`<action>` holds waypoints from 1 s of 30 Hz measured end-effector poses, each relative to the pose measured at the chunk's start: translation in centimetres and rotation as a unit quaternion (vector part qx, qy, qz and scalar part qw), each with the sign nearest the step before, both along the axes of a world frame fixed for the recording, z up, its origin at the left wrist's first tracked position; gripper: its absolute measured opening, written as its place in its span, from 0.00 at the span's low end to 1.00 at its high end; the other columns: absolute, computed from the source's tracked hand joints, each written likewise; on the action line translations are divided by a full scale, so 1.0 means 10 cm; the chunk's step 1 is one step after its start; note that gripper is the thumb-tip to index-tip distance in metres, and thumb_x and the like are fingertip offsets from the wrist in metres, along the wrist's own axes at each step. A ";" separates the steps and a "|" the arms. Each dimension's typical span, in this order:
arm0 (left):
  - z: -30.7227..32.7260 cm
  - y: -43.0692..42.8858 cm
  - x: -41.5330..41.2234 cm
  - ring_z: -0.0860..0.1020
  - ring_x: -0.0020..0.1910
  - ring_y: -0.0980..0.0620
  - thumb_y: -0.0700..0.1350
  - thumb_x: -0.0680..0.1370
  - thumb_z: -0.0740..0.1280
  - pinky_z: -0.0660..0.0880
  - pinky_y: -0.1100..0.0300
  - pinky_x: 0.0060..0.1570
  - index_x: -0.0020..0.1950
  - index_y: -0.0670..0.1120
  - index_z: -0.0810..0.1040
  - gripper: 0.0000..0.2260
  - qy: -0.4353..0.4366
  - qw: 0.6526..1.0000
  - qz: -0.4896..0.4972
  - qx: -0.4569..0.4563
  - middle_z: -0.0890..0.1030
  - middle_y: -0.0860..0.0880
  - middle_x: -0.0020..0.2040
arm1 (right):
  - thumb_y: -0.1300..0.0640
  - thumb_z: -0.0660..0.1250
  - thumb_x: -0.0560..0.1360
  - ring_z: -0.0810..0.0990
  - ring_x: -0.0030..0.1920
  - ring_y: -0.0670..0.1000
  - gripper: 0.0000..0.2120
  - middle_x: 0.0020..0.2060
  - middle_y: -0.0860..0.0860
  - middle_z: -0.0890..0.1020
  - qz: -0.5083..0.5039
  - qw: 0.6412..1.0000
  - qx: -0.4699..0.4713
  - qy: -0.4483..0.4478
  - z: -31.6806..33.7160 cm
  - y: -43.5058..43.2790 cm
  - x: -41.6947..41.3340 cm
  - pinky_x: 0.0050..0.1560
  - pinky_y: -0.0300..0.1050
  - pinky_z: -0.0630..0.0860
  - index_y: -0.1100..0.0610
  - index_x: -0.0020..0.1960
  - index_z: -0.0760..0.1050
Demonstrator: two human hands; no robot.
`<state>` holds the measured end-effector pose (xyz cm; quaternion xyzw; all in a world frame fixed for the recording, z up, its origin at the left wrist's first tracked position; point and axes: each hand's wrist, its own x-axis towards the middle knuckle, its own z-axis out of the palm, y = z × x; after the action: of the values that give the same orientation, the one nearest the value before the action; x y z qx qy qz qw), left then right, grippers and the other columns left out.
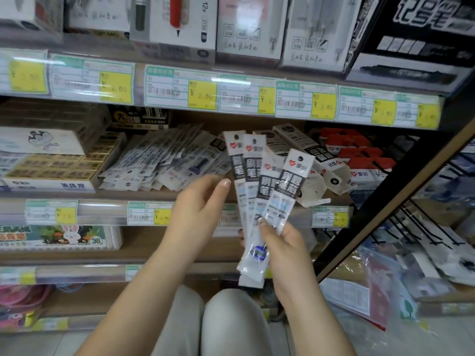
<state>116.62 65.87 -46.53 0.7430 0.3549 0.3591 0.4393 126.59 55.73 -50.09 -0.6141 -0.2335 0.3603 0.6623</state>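
Pen packs (253, 176) held like a fan
The right hand (285, 250) pinched them near their low ends, so they stood up tall. The left hand (203, 201), loose and holding nothing, was just left of them.

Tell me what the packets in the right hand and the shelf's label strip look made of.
The packets in the right hand: thin glossy plastic film, probably; lower ends see-through, with glare. The label strip: likely clear hard plastic over paper price tags; white light streaks reflect off it.
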 end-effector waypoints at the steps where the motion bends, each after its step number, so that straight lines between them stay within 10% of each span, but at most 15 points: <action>1: 0.03 0.13 0.03 0.79 0.46 0.56 0.47 0.79 0.62 0.74 0.61 0.44 0.51 0.49 0.79 0.07 0.037 0.996 0.031 0.076 0.82 0.53 0.47 | 0.61 0.62 0.78 0.85 0.40 0.51 0.10 0.41 0.49 0.86 -0.030 1.000 0.003 -0.007 0.01 -0.01 0.05 0.37 0.43 0.79 0.50 0.45 0.79; 7: 0.03 0.91 0.38 0.78 0.51 0.39 0.48 0.76 0.64 0.75 0.53 0.44 0.60 0.43 0.76 0.15 0.397 0.902 0.072 0.157 0.80 0.40 0.53 | 0.60 0.61 0.79 0.84 0.35 0.48 0.09 0.38 0.49 0.85 -0.121 0.991 0.011 -0.051 0.11 -0.05 0.18 0.34 0.45 0.78 0.51 0.47 0.80; 12: 0.03 0.95 0.47 0.78 0.54 0.40 0.36 0.75 0.62 0.71 0.54 0.42 0.58 0.40 0.77 0.13 0.474 0.852 0.099 0.197 0.79 0.39 0.54 | 0.61 0.61 0.79 0.84 0.32 0.46 0.10 0.40 0.51 0.84 -0.123 0.991 0.023 -0.046 0.16 -0.09 0.19 0.30 0.42 0.77 0.51 0.45 0.78; 20: 0.01 0.95 0.41 0.79 0.47 0.39 0.37 0.75 0.62 0.70 0.55 0.35 0.57 0.41 0.76 0.11 0.436 0.847 0.115 0.281 0.81 0.39 0.48 | 0.62 0.61 0.79 0.84 0.33 0.48 0.10 0.39 0.51 0.85 -0.128 0.991 0.026 -0.014 0.14 -0.11 0.19 0.29 0.41 0.77 0.51 0.44 0.78; 26: -0.04 0.75 0.18 0.73 0.31 0.40 0.39 0.75 0.61 0.67 0.56 0.27 0.53 0.39 0.74 0.09 0.235 0.902 0.167 0.321 0.75 0.40 0.33 | 0.64 0.60 0.79 0.84 0.32 0.47 0.10 0.34 0.48 0.85 -0.128 0.991 0.021 0.023 0.10 -0.15 0.23 0.30 0.41 0.77 0.52 0.46 0.77; 30: 0.06 0.42 -0.05 0.76 0.36 0.43 0.43 0.75 0.66 0.67 0.57 0.31 0.45 0.44 0.76 0.02 0.131 0.980 0.094 0.120 0.80 0.45 0.37 | 0.61 0.61 0.79 0.84 0.36 0.52 0.08 0.41 0.55 0.85 -0.138 0.989 0.019 0.044 0.08 -0.19 0.26 0.36 0.46 0.77 0.54 0.48 0.78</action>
<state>116.10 70.03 -45.89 0.7940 0.4321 0.3387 0.2611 129.17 53.78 -49.31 -0.6111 -0.1238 0.2880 0.7268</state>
